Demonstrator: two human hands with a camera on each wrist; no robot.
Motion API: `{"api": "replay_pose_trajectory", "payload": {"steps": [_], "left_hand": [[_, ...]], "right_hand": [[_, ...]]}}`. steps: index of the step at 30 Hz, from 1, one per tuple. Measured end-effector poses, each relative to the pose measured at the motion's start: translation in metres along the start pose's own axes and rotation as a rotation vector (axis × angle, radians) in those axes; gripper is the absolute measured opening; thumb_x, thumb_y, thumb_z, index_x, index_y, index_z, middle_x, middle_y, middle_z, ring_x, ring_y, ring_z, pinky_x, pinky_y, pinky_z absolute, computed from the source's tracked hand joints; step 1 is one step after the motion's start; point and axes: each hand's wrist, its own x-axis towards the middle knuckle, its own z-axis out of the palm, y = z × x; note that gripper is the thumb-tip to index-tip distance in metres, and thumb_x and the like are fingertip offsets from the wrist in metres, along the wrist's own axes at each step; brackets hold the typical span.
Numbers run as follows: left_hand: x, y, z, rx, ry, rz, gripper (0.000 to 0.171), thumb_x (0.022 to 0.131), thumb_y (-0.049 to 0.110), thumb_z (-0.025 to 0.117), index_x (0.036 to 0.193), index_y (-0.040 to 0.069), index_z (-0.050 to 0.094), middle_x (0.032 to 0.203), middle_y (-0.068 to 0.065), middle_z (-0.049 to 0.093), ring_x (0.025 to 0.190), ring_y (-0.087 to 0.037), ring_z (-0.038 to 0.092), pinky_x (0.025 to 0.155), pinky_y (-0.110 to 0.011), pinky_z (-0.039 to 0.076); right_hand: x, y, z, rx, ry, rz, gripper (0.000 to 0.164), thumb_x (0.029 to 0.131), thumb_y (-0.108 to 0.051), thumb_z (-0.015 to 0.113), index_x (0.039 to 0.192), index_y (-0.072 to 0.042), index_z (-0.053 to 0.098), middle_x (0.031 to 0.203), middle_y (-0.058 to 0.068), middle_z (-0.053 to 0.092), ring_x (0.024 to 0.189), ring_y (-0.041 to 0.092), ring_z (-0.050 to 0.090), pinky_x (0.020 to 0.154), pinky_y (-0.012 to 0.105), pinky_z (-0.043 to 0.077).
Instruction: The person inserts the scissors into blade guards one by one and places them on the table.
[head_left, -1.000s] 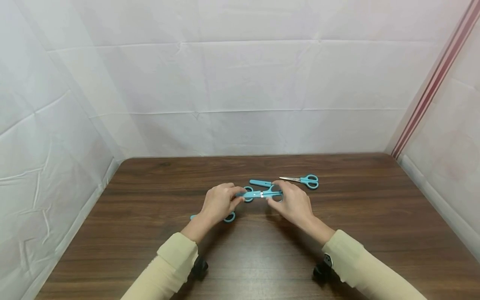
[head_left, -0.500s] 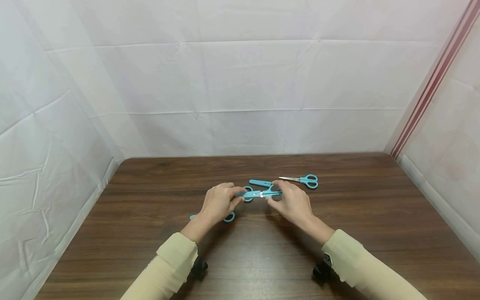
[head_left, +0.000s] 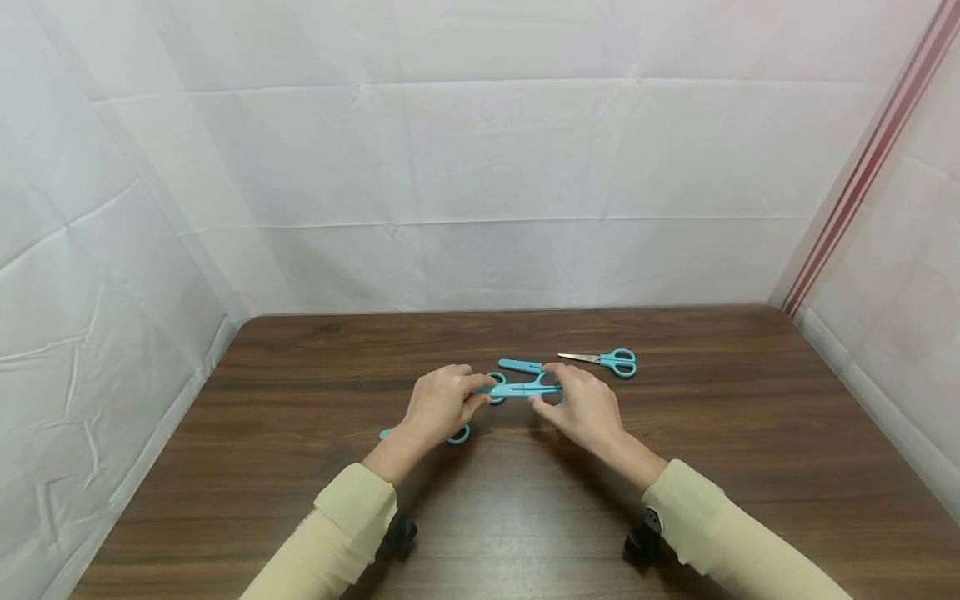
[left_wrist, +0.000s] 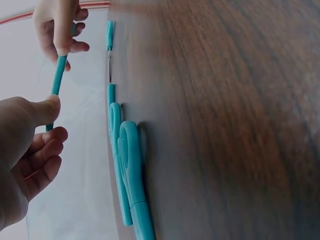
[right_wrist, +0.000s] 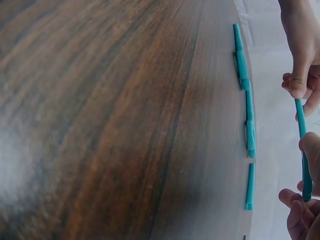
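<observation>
Held level above the table is a pair of light-blue scissors (head_left: 534,389) with a blue blade cover (head_left: 512,389) over its blades. My left hand (head_left: 442,402) pinches the cover's end between thumb and fingers, while my right hand (head_left: 588,406) grips the handles. Cover and handles meet with no metal showing between them. Edge-on, the sheathed scissors appear as a thin blue strip in the left wrist view, spanning both hands. My right fingers hide part of the handle loops.
Uncovered scissors (head_left: 618,362) with bare blades lie at the back right, beside a loose blade cover (head_left: 520,366). Two covered scissors, the nearer (left_wrist: 131,155) and the farther (left_wrist: 115,117), lie at the left, partly hidden by my left hand and wrist in the head view.
The silver gap between the blade cover and the handles has closed as the two came together. Both hands stay in nearly the same place.
</observation>
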Motion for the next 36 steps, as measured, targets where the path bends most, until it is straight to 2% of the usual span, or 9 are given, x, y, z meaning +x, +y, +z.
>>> {"api": "replay_pose_trajectory", "payload": {"steps": [15, 24, 29, 36], "left_hand": [[-0.0023, -0.0004, -0.0006, 0.006, -0.089, 0.005, 0.03, 0.081, 0.027, 0.07, 0.109, 0.02, 0.07, 0.063, 0.004, 0.05, 0.048, -0.004, 0.035, 0.041, -0.017, 0.027], [-0.0027, -0.0009, 0.0011, -0.02, -0.092, 0.017, 0.029, 0.08, 0.025, 0.071, 0.108, 0.018, 0.071, 0.06, 0.004, 0.048, 0.046, -0.004, 0.032, 0.041, -0.017, 0.025], [-0.0025, -0.0008, 0.0004, -0.017, -0.11, 0.011, 0.029, 0.082, 0.027, 0.07, 0.11, 0.018, 0.07, 0.061, 0.004, 0.049, 0.046, -0.004, 0.033, 0.04, -0.017, 0.025], [-0.0011, -0.002, 0.0, 0.009, -0.12, 0.003, 0.027, 0.082, 0.031, 0.069, 0.107, 0.022, 0.07, 0.065, 0.005, 0.055, 0.047, -0.002, 0.041, 0.038, -0.017, 0.027]], "right_hand": [[-0.0006, 0.0013, 0.0025, -0.016, 0.042, -0.064, 0.046, 0.075, -0.038, 0.073, 0.112, -0.013, 0.063, 0.086, 0.001, 0.064, 0.055, 0.007, 0.049, 0.042, 0.021, 0.036], [-0.0008, 0.0022, 0.0031, -0.022, 0.037, -0.069, 0.047, 0.075, -0.038, 0.073, 0.113, -0.012, 0.063, 0.083, 0.0, 0.063, 0.054, 0.007, 0.048, 0.042, 0.02, 0.035], [-0.0002, 0.0031, 0.0029, -0.023, 0.037, -0.067, 0.047, 0.075, -0.038, 0.073, 0.113, -0.013, 0.063, 0.083, 0.0, 0.062, 0.055, 0.007, 0.049, 0.042, 0.021, 0.035], [-0.0005, 0.0041, 0.0026, -0.017, 0.023, -0.057, 0.047, 0.075, -0.039, 0.073, 0.113, -0.013, 0.063, 0.083, 0.0, 0.063, 0.057, 0.008, 0.051, 0.044, 0.021, 0.037]]}}
